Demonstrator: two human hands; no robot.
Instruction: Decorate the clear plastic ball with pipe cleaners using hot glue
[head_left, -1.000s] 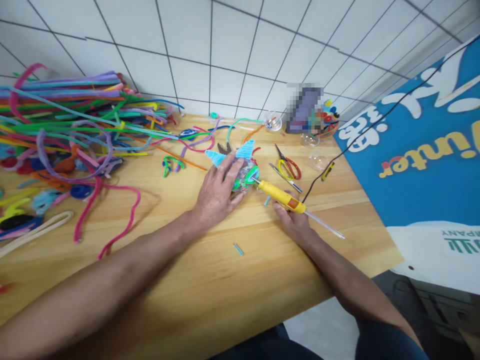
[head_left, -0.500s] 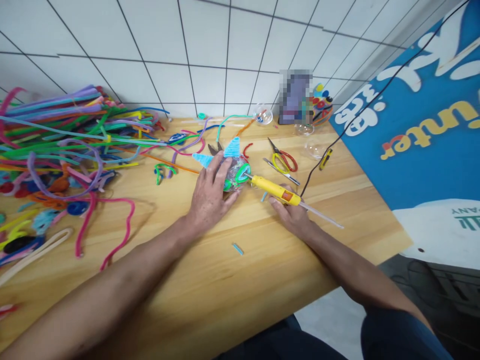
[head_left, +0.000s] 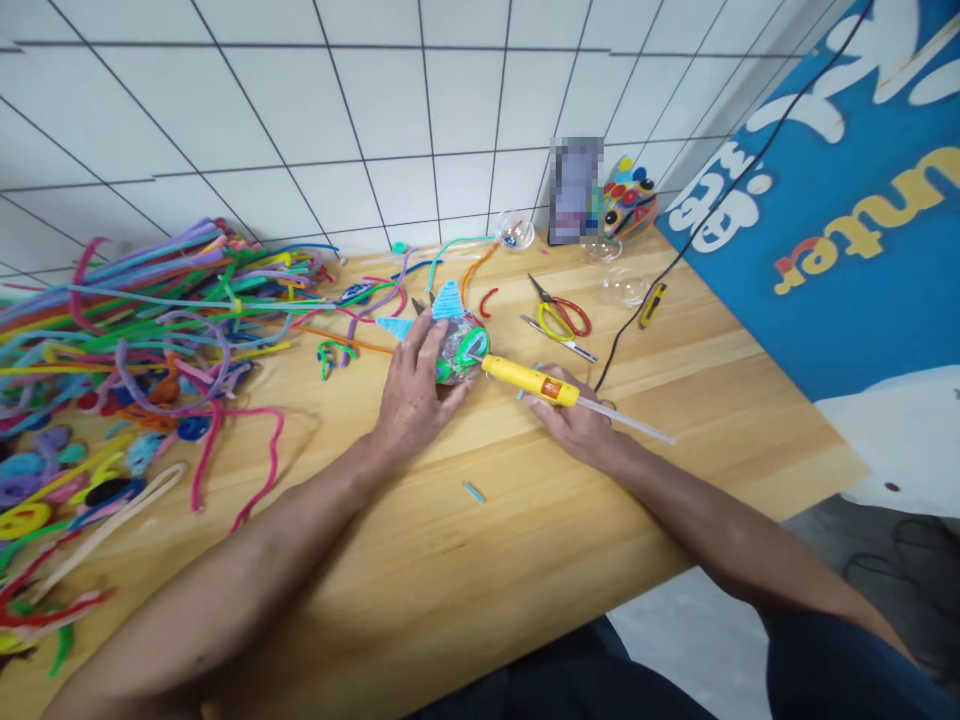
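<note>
My left hand [head_left: 414, 385] is closed round a clear craft ball [head_left: 454, 343] with green and blue pipe-cleaner trim, keeping it on the table. Light-blue triangular pieces [head_left: 449, 300] stick up from the ball. In my right hand [head_left: 574, 418] is a yellow hot glue gun [head_left: 531, 381]; a clear glue stick [head_left: 628, 420] juts from its rear. The nozzle meets the green-rimmed blue oval [head_left: 472, 346] on the ball's right side; whether it touches is too small to tell. A short blue piece [head_left: 474, 492] lies on the wood in front of my hands.
Many coloured pipe cleaners [head_left: 172, 280] are heaped at the left. Scissors [head_left: 559, 312] and a silver pen-like tool [head_left: 559, 340] lie behind the glue gun. A black cord [head_left: 675, 257] crosses the right side near a yellow cutter [head_left: 653, 305]. Clear domes [head_left: 626, 288] stand at the back.
The camera view has shifted a little, showing more of the heap at the left. Both hands keep their holds, and the nozzle stays at the green-rimmed oval.
</note>
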